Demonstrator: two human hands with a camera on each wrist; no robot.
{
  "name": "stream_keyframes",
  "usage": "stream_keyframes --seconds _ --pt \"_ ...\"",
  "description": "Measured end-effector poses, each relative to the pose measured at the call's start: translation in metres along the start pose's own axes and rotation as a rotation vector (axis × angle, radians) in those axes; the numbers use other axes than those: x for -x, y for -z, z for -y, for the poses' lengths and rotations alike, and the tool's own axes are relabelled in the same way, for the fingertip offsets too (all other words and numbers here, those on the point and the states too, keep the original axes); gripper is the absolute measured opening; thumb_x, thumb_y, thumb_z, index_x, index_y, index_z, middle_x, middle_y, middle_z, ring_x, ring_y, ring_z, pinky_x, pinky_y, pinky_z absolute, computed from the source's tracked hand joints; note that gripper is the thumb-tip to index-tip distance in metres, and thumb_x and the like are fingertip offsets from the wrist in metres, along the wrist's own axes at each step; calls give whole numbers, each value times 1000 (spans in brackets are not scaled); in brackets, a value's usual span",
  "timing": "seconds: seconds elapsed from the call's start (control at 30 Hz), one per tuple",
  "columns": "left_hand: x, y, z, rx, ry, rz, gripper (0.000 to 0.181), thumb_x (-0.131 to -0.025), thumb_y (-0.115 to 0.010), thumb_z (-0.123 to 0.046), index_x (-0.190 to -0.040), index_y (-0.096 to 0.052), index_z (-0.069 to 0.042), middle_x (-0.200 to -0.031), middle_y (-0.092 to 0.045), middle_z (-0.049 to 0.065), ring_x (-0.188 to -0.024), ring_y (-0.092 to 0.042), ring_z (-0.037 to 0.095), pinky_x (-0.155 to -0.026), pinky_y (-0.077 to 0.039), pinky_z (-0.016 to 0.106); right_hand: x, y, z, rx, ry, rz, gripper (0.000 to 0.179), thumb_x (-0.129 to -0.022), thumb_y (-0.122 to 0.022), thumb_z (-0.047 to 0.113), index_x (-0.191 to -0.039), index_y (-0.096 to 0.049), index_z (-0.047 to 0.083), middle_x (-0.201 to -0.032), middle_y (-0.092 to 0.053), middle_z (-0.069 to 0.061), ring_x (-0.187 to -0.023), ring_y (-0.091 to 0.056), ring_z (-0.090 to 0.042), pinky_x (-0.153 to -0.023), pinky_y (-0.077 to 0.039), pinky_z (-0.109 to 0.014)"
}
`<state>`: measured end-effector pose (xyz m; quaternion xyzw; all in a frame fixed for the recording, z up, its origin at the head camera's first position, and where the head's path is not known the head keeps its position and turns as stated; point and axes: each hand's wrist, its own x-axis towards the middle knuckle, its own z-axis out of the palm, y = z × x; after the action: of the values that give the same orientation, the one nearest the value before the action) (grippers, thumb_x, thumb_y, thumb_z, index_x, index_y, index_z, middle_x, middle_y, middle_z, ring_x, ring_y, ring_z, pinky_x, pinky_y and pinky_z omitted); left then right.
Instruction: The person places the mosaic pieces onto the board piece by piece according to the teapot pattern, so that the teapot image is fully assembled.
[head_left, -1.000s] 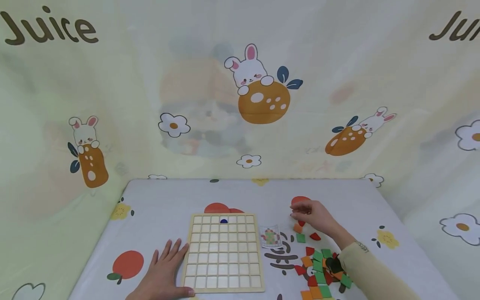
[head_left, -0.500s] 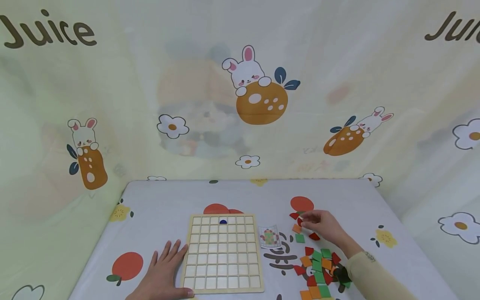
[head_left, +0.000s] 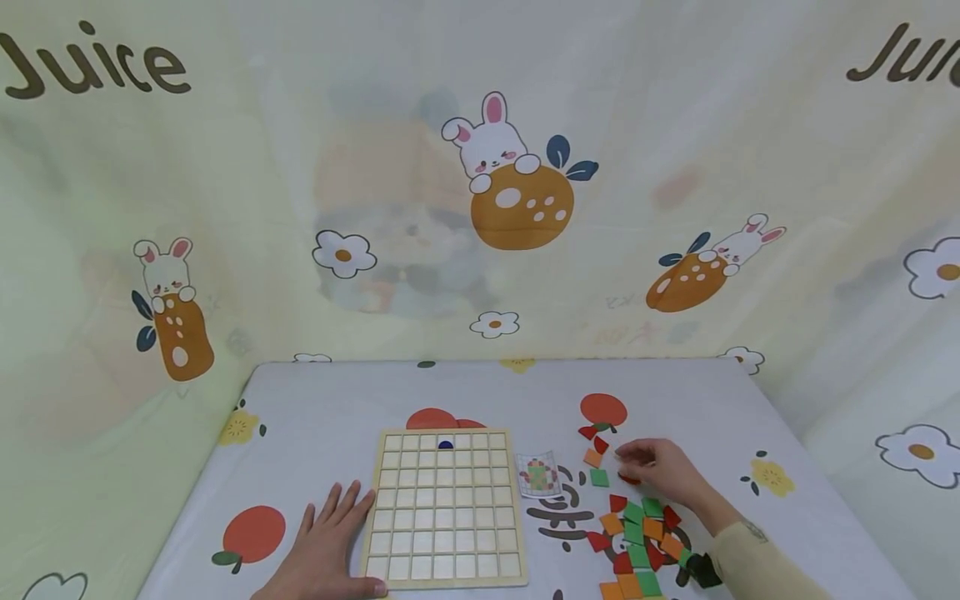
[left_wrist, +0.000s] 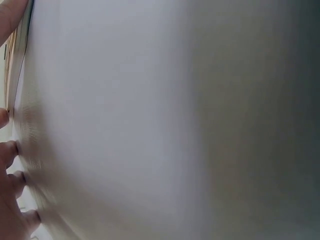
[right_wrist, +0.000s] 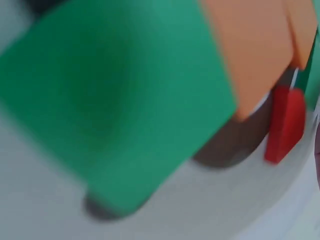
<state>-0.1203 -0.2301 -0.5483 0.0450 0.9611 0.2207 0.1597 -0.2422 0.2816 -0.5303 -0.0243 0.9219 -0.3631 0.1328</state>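
Note:
A wooden grid board lies on the table, with one dark blue half-round piece in its top row. Fingers spread, my left hand rests along the board's left edge, its thumb by the near corner. In the left wrist view, the board's side shows beside the fingertips. My right hand is low over a red wedge piece, which its fingers partly cover; no grip is visible. Left of it lie an orange square, a green square and another red wedge.
A small pattern card lies right of the board. A loose pile of green, orange and red pieces spreads nearer the body. The right wrist view shows a large green tile up close. Printed cloth covers the table.
My right hand has come down and nearer the body, from the far red pieces to the red wedge at the right. The left hand has stayed at the board's edge.

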Motion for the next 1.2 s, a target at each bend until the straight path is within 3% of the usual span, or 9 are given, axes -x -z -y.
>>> stream_keyframes --seconds 0.23,0.47,0.83,1.0,1.2 --pt "0 -1 2 -13 -3 -1 132 -58 -77 -84 -159 -36 -10 -168 -30 16 -157 -15 47 -117 -10 80 7 7 -12 106 44 69 34 -87 -80 9 -121 -73 11 -116 -69 -5 -98 -57 -19 -86 -57 -34" --pt "1 -1 4 -14 8 0 133 -57 -76 -85 -160 -35 -10 -168 -30 16 -157 -15 47 -118 -11 80 9 9 -17 118 151 82 30 -88 -79 8 -118 -74 11 -113 -68 -5 -93 -55 -18 -77 -53 -22" --pt "2 1 2 -7 6 -7 133 -57 -77 -84 -159 -36 -10 -167 -30 17 -157 -15 47 -118 -11 80 6 6 -15 191 176 93 24 -86 -82 11 -109 -78 17 -114 -67 -2 -96 -57 -16 -77 -53 -19" --pt "2 1 1 -8 4 -6 133 -57 -77 -84 -159 -35 -9 -168 -30 16 -157 -15 47 -118 -12 79 7 8 -12 163 186 113 24 -87 -80 8 -110 -78 12 -104 -67 0 -89 -55 -16 -71 -52 -18" --pt "2 1 1 -2 -13 -11 132 -58 -78 -82 -159 -35 -9 -168 -29 17 -156 -15 47 -118 -12 79 7 8 -12 205 164 119 25 -88 -80 11 -113 -77 12 -99 -67 3 -87 -55 -14 -72 -53 -19"
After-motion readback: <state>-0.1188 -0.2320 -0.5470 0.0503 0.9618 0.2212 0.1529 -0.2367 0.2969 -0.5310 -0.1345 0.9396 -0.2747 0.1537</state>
